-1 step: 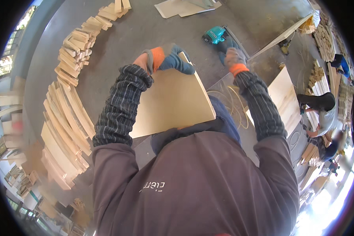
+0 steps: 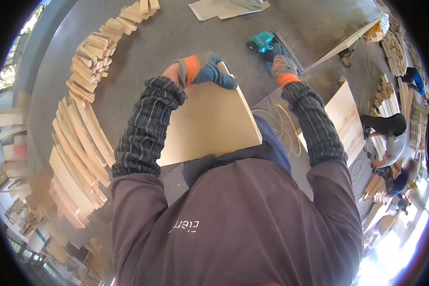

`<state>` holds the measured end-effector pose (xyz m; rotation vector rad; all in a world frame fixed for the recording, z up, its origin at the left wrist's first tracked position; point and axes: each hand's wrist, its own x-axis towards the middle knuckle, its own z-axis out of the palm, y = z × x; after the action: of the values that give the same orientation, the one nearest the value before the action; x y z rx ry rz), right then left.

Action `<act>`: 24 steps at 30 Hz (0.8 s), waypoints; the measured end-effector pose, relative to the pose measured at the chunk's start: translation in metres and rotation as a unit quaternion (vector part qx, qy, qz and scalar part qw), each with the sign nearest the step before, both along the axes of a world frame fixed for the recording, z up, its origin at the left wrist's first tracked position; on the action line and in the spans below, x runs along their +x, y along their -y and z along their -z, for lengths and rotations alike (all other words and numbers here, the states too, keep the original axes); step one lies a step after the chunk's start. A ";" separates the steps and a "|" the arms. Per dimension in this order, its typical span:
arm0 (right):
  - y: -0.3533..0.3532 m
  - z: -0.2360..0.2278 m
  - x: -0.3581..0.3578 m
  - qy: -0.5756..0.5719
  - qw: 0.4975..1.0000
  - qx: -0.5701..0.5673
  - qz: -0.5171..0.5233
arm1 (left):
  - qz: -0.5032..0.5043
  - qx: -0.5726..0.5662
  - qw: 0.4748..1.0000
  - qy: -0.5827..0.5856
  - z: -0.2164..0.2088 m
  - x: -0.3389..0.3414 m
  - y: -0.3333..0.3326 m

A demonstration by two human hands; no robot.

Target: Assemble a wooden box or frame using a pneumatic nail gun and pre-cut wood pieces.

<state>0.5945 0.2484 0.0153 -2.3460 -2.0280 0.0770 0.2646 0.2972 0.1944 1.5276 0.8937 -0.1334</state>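
Observation:
My left hand (image 2: pixel 207 71), in a blue and grey work glove with an orange cuff, grips the far edge of a pale wooden panel (image 2: pixel 209 121). The panel is tilted close against my body, with a thin strip along its right edge. To the right, my right hand (image 2: pixel 282 66), gloved the same way, is closed round the handle of a teal and black nail gun (image 2: pixel 262 42). The nail gun lies over the grey work surface, apart from the panel, with its long dark magazine on the right side.
Short wood blocks (image 2: pixel 93 59) and long wood strips (image 2: pixel 78 162) are piled along the left. Flat sheets (image 2: pixel 229 8) lie at the far side. A yellowish hose (image 2: pixel 286 126) curls beside my right forearm, near another panel (image 2: pixel 344 119). At the right, a co-worker (image 2: pixel 393 138) bends over wood.
My right hand and forearm have shifted very slightly left. The panel and my left hand hold almost the same place.

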 end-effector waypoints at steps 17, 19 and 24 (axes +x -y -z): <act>0.105 -0.215 -0.027 -0.446 0.845 -0.280 0.088 | -0.001 -0.012 1.000 -0.012 0.040 -0.013 -0.019; 0.130 -0.263 -0.056 -0.455 0.845 -0.279 0.022 | -0.001 -0.026 1.000 -0.001 0.041 -0.015 -0.019; 0.158 -0.288 -0.090 -0.415 0.845 -0.319 -0.105 | -0.007 0.006 1.000 0.020 0.034 -0.018 -0.015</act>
<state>0.5042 0.0907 0.3034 -1.7326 -1.8812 1.6679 0.2464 0.3124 0.1608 1.5309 0.8745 -0.0879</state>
